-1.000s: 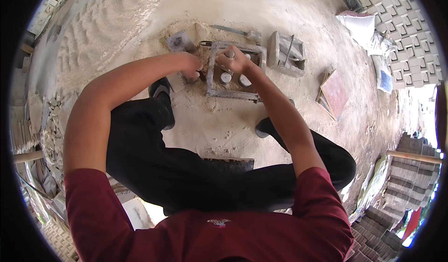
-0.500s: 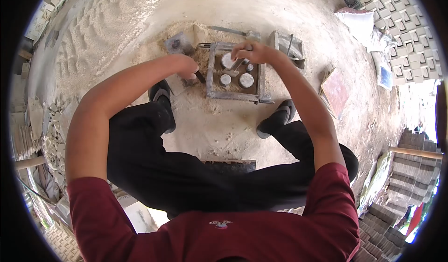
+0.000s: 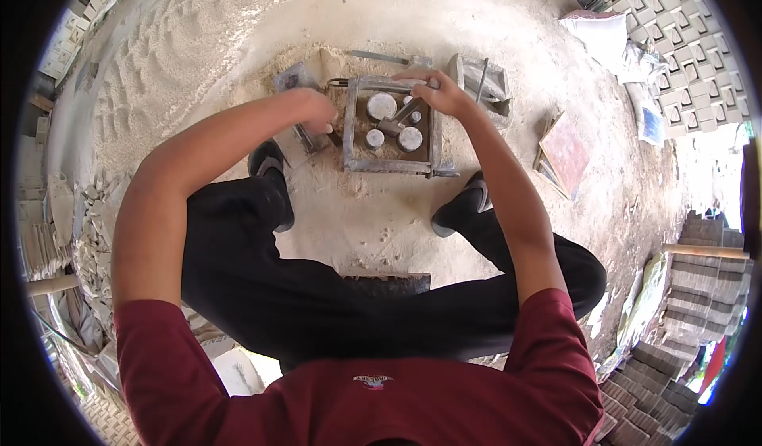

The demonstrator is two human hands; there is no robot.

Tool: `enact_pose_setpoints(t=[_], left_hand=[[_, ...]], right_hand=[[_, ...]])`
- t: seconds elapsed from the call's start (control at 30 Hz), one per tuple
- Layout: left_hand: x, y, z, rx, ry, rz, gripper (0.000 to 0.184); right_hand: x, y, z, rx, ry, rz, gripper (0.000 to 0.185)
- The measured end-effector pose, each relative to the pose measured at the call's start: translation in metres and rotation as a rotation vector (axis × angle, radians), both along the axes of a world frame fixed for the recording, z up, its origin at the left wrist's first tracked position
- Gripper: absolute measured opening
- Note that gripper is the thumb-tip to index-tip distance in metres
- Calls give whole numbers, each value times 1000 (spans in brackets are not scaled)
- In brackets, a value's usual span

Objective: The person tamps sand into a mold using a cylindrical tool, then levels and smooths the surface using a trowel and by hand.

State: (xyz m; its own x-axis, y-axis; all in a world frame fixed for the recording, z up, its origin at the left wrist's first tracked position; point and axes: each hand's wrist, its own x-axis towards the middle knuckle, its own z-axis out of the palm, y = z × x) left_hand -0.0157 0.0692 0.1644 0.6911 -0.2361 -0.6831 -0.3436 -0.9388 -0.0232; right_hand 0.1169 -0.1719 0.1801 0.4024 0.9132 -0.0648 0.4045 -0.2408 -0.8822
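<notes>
A square metal frame [image 3: 347, 128] lies on the floor between my feet, with several pale round discs [image 3: 382, 106] of different sizes inside on a dark bed. My right hand [image 3: 438, 93] is above the frame's far right corner, fingers closed around the handle of a small hammer-shaped tool [image 3: 390, 126]. That tool's head lies between the discs. My left hand [image 3: 315, 111] is just left of the frame, fingers curled at a short dark bar-like tool [image 3: 336, 139] that sticks out beneath them; its kind cannot be made out. A flat grey plate [image 3: 294, 78] lies partly behind this hand.
Right of the frame stands a metal tray [image 3: 492, 77] with a rod across it. A reddish board [image 3: 567, 151] lies farther right. Loose sand [image 3: 190, 57] spreads at the upper left. White sacks [image 3: 599, 37] and stacked tiles [image 3: 675, 37] line the right side.
The hammer-shaped tool has shifted slightly left and lower among the discs, its handle now tilted toward my right hand. My left hand stays near the frame's left side.
</notes>
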Motion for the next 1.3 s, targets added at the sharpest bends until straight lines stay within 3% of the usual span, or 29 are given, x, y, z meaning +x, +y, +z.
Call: enact_pose_setpoints(t=[0.07, 0.1, 0.13, 0.2, 0.37, 0.47, 0.53, 0.67, 0.73, 0.77, 0.83, 0.9, 1.0, 1.03, 1.1, 1.17, 1.23, 1.3], left_hand=[[5, -8, 22, 81, 21, -28, 36], [7, -11, 45, 56, -43, 78, 37], [8, -10, 57, 31, -107, 186, 38], [19, 3, 54, 25, -188, 144, 40], [4, -4, 102, 4, -305, 118, 53], [-24, -20, 106, -117, -387, 83, 64], [-25, -32, 104, -284, -521, 198, 74], [-38, -57, 97, -280, -684, 377, 61], [-40, -51, 91, -352, -972, 502, 44], [-40, -49, 92, -347, -973, 498, 44], [-47, -53, 93, -161, -924, 485, 30], [-45, -56, 83, -127, -855, 494, 33], [-37, -57, 47, -87, -863, 455, 36], [-37, -62, 37, -38, -830, 403, 36], [-29, -68, 15, -9, -789, 357, 36], [-14, -69, -8, 89, -766, 110, 32], [2, -85, -13, 83, -771, 47, 31], [13, -92, -17, 80, -772, -35, 31]], right_hand=[[-5, 1, 5, 159, 26, -19, 41], [-11, 4, 12, 163, 26, -19, 41], [-21, 5, 26, 251, 202, -102, 40], [-40, 10, 50, 409, 421, -256, 37], [-57, 23, 89, 440, 350, -401, 33], [-68, 30, 110, 609, 306, -508, 29], [-72, 35, 127, 703, 351, -564, 29], [-79, 40, 133, 1013, 651, -727, 23], [-78, 42, 122, 1154, 895, -826, 20], [-76, 41, 112, 1160, 898, -826, 20], [-72, 32, 84, 1125, 893, -711, 18], [-62, 7, 63, 1035, 793, -709, 21], [-49, -41, 27, 435, 627, -585, 38], [-49, -52, 19, 423, 632, -601, 38], [-46, -67, 5, -244, 268, -333, 45], [-48, -66, -36, -271, 153, -251, 52], [-63, -66, -65, -369, -272, -270, 57], [-74, -75, -82, -233, -272, -352, 60]])
